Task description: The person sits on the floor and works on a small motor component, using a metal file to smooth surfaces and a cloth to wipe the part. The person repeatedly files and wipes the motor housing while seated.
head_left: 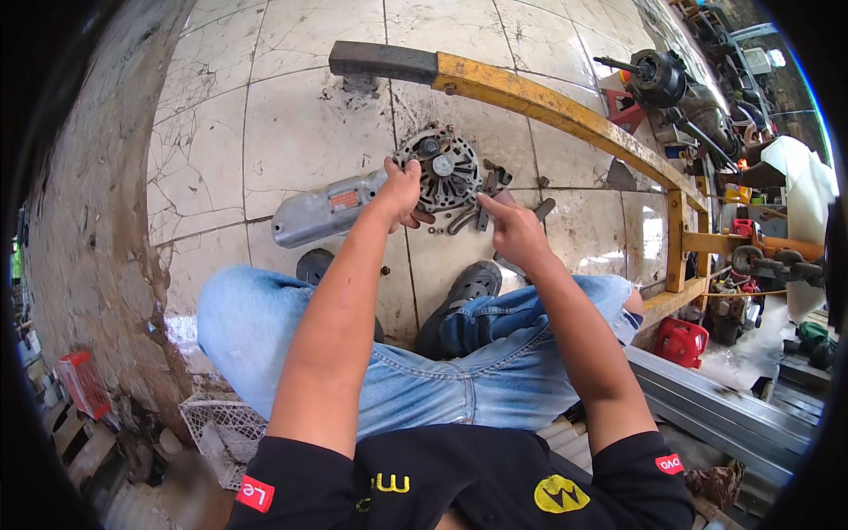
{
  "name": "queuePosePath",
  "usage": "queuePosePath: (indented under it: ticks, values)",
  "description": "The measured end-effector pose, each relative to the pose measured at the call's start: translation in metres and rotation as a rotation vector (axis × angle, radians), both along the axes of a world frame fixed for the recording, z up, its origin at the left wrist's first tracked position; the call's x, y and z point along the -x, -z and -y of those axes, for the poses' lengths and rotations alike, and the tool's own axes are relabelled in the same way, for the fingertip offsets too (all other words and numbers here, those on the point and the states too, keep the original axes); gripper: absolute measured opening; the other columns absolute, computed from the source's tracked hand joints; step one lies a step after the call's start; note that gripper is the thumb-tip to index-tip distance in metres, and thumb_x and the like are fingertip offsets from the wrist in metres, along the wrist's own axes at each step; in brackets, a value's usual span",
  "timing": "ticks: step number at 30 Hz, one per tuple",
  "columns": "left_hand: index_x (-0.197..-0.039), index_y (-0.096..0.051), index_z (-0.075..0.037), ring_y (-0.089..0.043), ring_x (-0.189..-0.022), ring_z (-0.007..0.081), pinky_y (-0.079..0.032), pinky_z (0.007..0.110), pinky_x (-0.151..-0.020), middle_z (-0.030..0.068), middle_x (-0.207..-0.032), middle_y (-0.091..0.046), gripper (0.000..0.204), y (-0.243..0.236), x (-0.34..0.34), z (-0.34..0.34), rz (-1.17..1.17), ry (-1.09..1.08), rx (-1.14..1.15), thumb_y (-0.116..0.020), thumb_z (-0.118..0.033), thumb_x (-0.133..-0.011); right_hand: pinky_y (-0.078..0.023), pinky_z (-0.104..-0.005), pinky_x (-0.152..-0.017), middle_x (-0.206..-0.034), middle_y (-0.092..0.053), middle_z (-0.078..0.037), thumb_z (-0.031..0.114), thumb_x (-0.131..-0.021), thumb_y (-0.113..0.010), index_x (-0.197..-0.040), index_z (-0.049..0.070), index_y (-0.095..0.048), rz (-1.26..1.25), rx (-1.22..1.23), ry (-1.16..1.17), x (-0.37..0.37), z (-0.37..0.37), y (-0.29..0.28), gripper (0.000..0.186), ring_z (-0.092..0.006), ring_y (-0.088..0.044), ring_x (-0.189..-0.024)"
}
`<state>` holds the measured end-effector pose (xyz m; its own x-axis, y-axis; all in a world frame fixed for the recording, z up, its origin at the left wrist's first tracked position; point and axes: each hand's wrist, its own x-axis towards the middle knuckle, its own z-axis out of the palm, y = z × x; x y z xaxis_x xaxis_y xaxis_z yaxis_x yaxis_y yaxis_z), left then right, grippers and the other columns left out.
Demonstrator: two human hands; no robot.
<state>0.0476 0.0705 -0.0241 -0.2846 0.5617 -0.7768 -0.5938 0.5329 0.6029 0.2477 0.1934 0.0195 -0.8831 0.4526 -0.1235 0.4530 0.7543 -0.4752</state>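
Note:
My left hand [402, 190] grips the near-left edge of a round, dirty metal alternator housing [446, 172] on the tiles, thumb on top. My right hand [514, 228] is at its lower right, index finger extended near the rim and other fingers curled; whether they hold anything is unclear. A long silver metal cover [314, 216] lies left of the housing. Washers, small dark parts [459, 221] and flat metal pieces [543, 212] lie around my right hand.
A yellow steel hoist arm [556, 106] spans beyond the parts. At right are machinery [658, 84], a red canister [680, 344] and steel channels [724, 406]. My knees and shoes [459, 300] border the work. A white basket [216, 428] sits lower left.

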Motion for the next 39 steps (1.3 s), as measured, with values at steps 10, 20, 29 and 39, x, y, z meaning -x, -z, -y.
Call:
queuePosePath:
  ticks: [10, 20, 29, 39]
  values:
    - [-0.152, 0.025, -0.018, -0.072, -0.073, 0.0401, -0.053, 0.058, -0.081, 0.0233, -0.153, -0.033, 0.085, 0.001, 0.001, 0.001, 0.004, -0.016, -0.004, -0.035, -0.046, -0.098, -0.052, -0.0397, -0.075, -0.091, -0.067, -0.026, -0.002, -0.081, -0.051, -0.125, 0.013, -0.067, -0.01, 0.047, 0.013, 0.004, 0.001, -0.015, 0.049, -0.0392, -0.066, -0.079]
    - [-0.152, 0.021, -0.018, -0.071, -0.071, 0.0414, -0.051, 0.064, -0.084, 0.0232, -0.154, -0.029, 0.082, 0.002, 0.004, 0.001, -0.018, -0.019, 0.012, -0.036, -0.043, -0.098, -0.052, -0.0455, -0.077, -0.088, -0.067, -0.025, 0.001, -0.081, -0.053, -0.123, 0.016, -0.069, -0.022, 0.039, 0.061, -0.01, -0.011, -0.021, 0.047, -0.0404, -0.067, -0.082]
    - [-0.152, 0.027, -0.022, -0.071, -0.074, 0.0413, -0.048, 0.067, -0.089, 0.0193, -0.158, -0.026, 0.085, 0.0, 0.004, 0.0, 0.031, 0.013, 0.003, -0.035, -0.048, -0.1, -0.051, -0.034, -0.068, -0.088, -0.07, -0.013, 0.0, -0.085, -0.051, -0.128, 0.01, -0.066, 0.183, 0.307, 0.28, -0.047, -0.049, -0.015, 0.047, -0.0243, -0.063, -0.066]
    - [-0.151, 0.029, -0.022, -0.072, -0.077, 0.039, -0.049, 0.063, -0.092, 0.0212, -0.16, -0.02, 0.084, 0.002, 0.005, 0.004, 0.016, 0.031, -0.015, -0.033, -0.049, -0.1, -0.029, -0.0215, -0.039, -0.075, -0.057, -0.003, 0.006, -0.099, -0.049, -0.139, 0.011, -0.055, -0.013, 1.244, 0.56, -0.037, -0.02, -0.049, 0.042, -0.0058, -0.039, -0.046]
